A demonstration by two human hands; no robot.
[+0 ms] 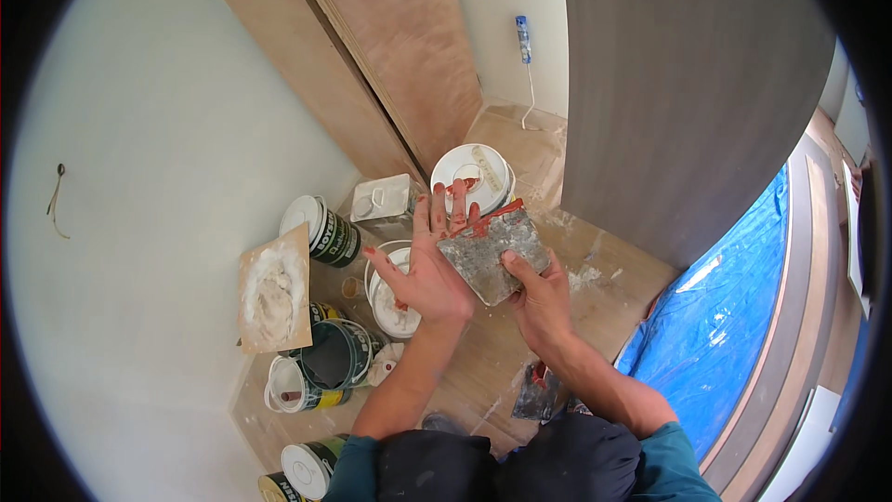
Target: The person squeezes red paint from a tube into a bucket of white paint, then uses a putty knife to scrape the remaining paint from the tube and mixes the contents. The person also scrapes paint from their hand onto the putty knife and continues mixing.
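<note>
While your right hand (539,302) grips broad plaster-caked trowel blade (492,251) by lower edge, your left hand (429,270) lies flat, fingers spread wide, palm against blade's left side. Blade held mid-air above white open bucket (390,302). Plaster-heaped board (272,290) left; lidded tub (474,177) beyond.

Between the hands, a grey trowel blade (492,256) is mottled with pale plaster and edged in red. Beyond the fingertips sits a white bucket lid (474,175). Left of the left hand (423,270) stand dark green cans (327,234) with white lids and a tan board (272,290) smeared white. Right of the right hand (539,302) lies a bright blue tarp (725,335).
</note>
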